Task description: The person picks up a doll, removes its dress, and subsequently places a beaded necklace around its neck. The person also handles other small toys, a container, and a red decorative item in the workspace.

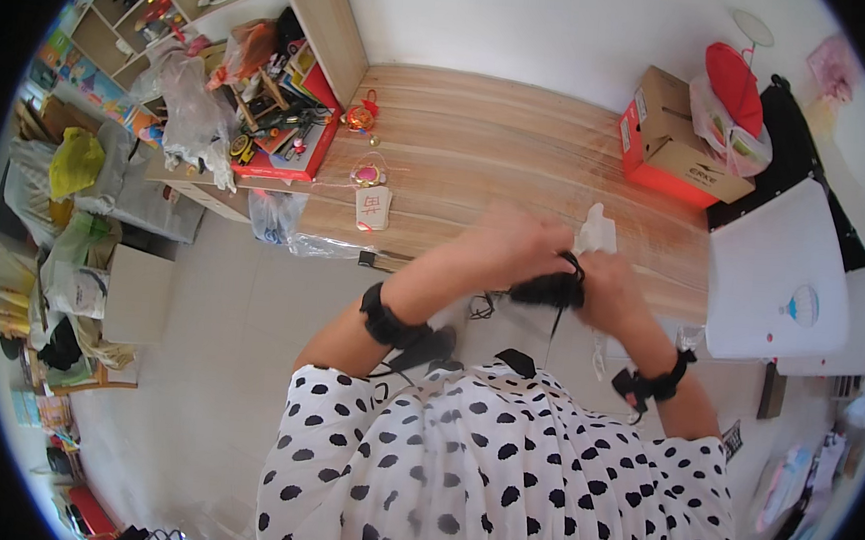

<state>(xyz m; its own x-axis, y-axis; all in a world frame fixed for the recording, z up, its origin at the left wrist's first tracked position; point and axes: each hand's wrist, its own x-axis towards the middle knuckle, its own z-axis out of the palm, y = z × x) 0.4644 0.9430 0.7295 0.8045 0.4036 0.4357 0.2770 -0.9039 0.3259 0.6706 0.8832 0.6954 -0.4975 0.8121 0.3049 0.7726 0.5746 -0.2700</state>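
Above the front edge of the wooden desk (pixel 471 152), both my hands are raised around a dark, blurred black bundle (pixel 544 287). My left hand (pixel 521 238) has its fingertips closed on a loop of black cord (pixel 573 262) at the bundle's top. The bundle's right side is in the grip of my right hand (pixel 611 291), whose fingers partly hide it. A thin strand hangs from it toward my dotted blouse. Black straps with small devices circle both my wrists. Just behind my right hand lies a piece of white paper or tissue (pixel 598 229).
Left on the desk are a stack of cards (pixel 372 208), a pink-centred trinket (pixel 368 176), an orange ornament (pixel 360 117) and a cluttered red box lid (pixel 289 166). An ERKE shoebox (pixel 682 148) stands back right, near a white sheet or panel (pixel 770 286). Black cable (pixel 482 306) dangles below the edge.
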